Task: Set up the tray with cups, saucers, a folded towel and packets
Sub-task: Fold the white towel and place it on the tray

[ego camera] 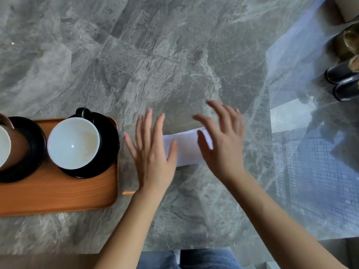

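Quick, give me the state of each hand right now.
Left hand: open, fingers spread, over the left end of the white folded towel, gripping nothing.
Right hand: open, fingers spread, over the towel's right end, gripping nothing.

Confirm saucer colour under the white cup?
Black, glossy, on the saucer beneath the white cup; head view.

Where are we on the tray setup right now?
Done: two cups on black saucers sit on the wooden tray, the white-lined cup and a second cup cut off at the frame's edge. In hand: both the left hand and right hand hover open over the white towel, which lies on the marble table. Left: towel onto tray; no packets visible.
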A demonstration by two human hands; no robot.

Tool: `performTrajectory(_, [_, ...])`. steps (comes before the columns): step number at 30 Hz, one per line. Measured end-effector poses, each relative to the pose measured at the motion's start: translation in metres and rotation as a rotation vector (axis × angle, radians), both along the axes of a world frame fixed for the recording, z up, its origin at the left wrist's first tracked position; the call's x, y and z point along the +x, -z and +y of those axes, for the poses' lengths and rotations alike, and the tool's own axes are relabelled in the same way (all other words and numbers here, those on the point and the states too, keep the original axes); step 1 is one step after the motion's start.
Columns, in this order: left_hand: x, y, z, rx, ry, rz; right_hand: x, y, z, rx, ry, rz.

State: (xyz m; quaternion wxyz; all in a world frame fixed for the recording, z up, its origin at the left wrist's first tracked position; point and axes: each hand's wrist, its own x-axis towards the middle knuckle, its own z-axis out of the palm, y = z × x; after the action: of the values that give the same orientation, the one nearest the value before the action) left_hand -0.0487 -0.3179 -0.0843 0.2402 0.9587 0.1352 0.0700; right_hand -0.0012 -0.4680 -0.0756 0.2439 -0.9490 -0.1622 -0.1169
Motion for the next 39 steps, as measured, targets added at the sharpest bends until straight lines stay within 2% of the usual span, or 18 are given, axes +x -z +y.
performTrajectory(2, [-0.003, 0.003, -0.016, 0.0, 0.078, 0.06, -0.009, 0.0, 0.012, -0.11, -0.137, 0.08])
performTrajectory(5, [-0.009, 0.016, -0.026, 0.059, 0.106, 0.213, -0.011, 0.011, 0.012, -0.285, -0.238, 0.34])
performTrajectory(8, [-0.01, 0.026, -0.022, 0.109, 0.091, 0.266, -0.005, 0.023, 0.002, -0.353, -0.227, 0.37])
performTrajectory(20, [-0.007, 0.039, -0.021, 0.069, 0.041, 0.246, 0.003, 0.042, -0.005, -0.164, -0.163, 0.391])
performTrajectory(30, [-0.005, 0.041, -0.019, 0.089, 0.074, 0.296, 0.006, 0.044, -0.006, -0.103, -0.183, 0.381])
performTrajectory(35, [-0.001, 0.027, -0.018, -0.117, 0.043, 0.275, 0.006, 0.043, -0.006, 0.006, -0.147, 0.397])
performTrajectory(39, [-0.002, 0.004, -0.005, -0.456, -0.116, 0.149, 0.005, 0.036, -0.006, 0.158, -0.095, 0.39])
